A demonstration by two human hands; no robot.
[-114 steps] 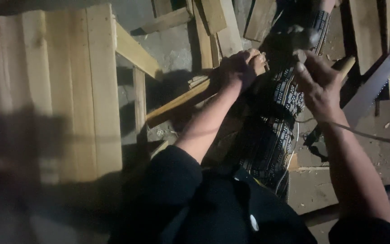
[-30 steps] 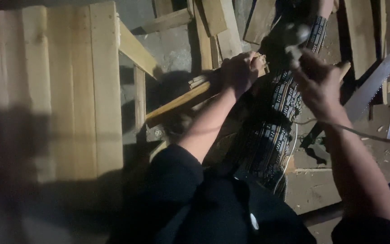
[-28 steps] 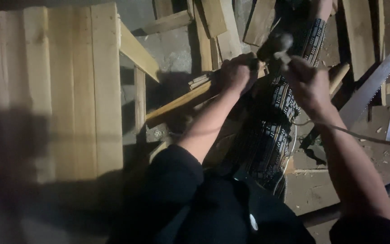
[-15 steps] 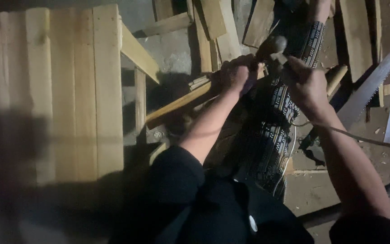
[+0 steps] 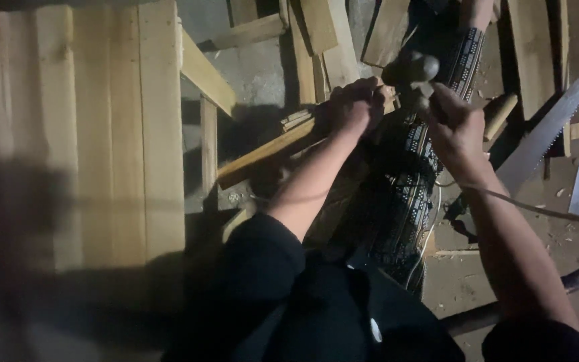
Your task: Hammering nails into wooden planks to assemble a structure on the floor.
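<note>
- Since the earlier frames the hammer (image 5: 411, 69) has come up and over toward the left hand; half a second ago its head sat a little higher and further left, and now it is blurred just above the end of the wooden strip.
- The right hand (image 5: 456, 127) is closed tight round the hammer's handle, with the head sticking out above the knuckles.
- The left hand (image 5: 358, 105) is curled shut on the upper end of the wooden strip (image 5: 273, 149), which slants down to the left across the person's patterned trouser leg (image 5: 403, 194).
- The strip looks light, stiff and rough-sawn, likely to splinter or jump when struck; it is best gripped close behind the struck end with fingers clear, as it is now.
- The hammer is head-heavy, so a hold well down the handle suits it.
- A boarded panel (image 5: 95, 134) lies to the left, loose offcuts (image 5: 323, 33) lie above on the floor, and a saw blade (image 5: 551, 127) slants at the right beside a thin cord (image 5: 537, 209).
</note>
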